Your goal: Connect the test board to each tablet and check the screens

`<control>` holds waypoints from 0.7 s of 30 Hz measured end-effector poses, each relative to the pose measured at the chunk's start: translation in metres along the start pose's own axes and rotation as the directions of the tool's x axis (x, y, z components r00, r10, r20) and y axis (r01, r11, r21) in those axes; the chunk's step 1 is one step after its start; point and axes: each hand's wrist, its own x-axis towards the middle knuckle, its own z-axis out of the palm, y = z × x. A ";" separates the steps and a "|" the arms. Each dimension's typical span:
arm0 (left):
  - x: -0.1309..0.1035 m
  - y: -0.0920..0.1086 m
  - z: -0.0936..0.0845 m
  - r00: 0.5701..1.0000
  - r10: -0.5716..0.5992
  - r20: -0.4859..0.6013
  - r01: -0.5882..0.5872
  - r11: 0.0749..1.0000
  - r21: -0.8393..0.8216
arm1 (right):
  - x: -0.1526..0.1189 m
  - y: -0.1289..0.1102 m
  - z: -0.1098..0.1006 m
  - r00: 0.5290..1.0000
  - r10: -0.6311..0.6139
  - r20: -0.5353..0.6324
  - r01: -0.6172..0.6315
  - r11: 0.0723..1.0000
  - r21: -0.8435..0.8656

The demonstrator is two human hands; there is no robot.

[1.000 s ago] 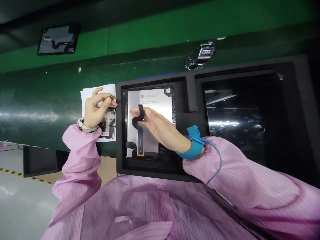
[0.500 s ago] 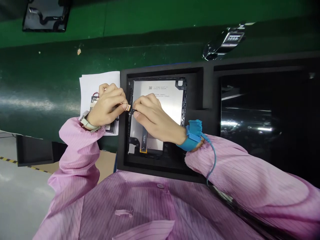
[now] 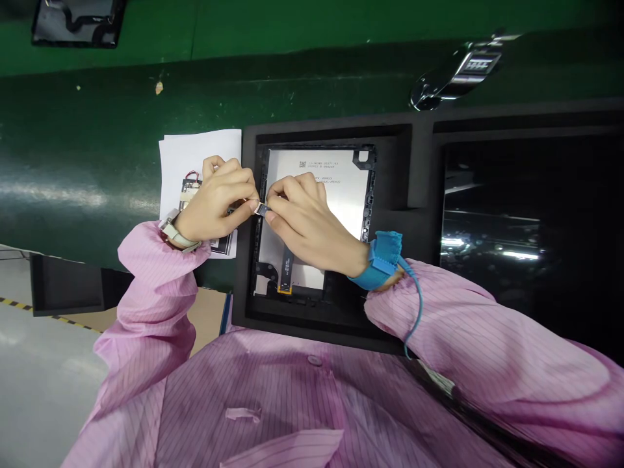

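My left hand (image 3: pixel 218 200) and my right hand (image 3: pixel 314 227) meet fingertip to fingertip over the left edge of a screen panel (image 3: pixel 341 211). Between them is the small end of a flex cable (image 3: pixel 262 208), light at the left and dark at the right. My left thumb and forefinger pinch its left end, and my right thumb and fingers pinch its right end. The panel has a silvery back and a black frame, and lies in a black foam tray (image 3: pixel 244 279). A dark printed ribbon (image 3: pixel 286 266) runs under my right hand, which hides part of it.
Under my left hand, white paper (image 3: pixel 170 156) carries a small circuit part (image 3: pixel 190 187) with a red wire. At right lies a glossy black panel (image 3: pixel 492 208). A shiny curved object (image 3: pixel 455 75) stands behind. A blue strap (image 3: pixel 383 260) with a cord circles my right wrist.
Both hands still pinch the flex cable end. Its left part showed orange before and now shows pale and dark, so it has turned. The whole view has shifted slightly.
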 end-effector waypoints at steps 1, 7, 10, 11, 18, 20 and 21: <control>0.000 0.000 0.000 1.000 0.002 0.002 -0.002 1.000 0.000 | 0.000 0.000 0.000 1.000 0.004 0.002 -0.004 1.000 -0.007; 0.000 0.001 0.000 0.999 0.000 0.037 0.000 1.000 -0.003 | 0.000 0.001 0.002 1.000 -0.015 -0.023 0.015 1.000 -0.010; -0.001 0.000 0.001 1.000 0.005 0.028 -0.005 1.000 -0.009 | 0.000 0.003 0.002 1.000 -0.021 -0.017 0.021 1.000 -0.006; -0.001 -0.001 0.001 1.000 0.006 0.021 -0.006 1.000 -0.012 | 0.000 0.003 0.001 1.000 -0.023 -0.013 0.023 1.000 -0.005; 0.000 -0.002 0.000 1.000 0.010 0.029 -0.008 0.998 -0.055 | 0.001 0.004 0.000 0.999 -0.047 0.004 0.047 0.999 -0.021; 0.000 -0.002 -0.001 0.999 0.008 0.034 -0.006 0.998 -0.063 | 0.000 0.005 -0.001 0.998 -0.058 0.012 0.059 0.998 -0.034; 0.000 -0.003 -0.001 0.999 0.007 0.032 -0.005 0.998 -0.066 | -0.001 0.005 -0.001 0.998 -0.066 0.014 0.066 0.997 -0.038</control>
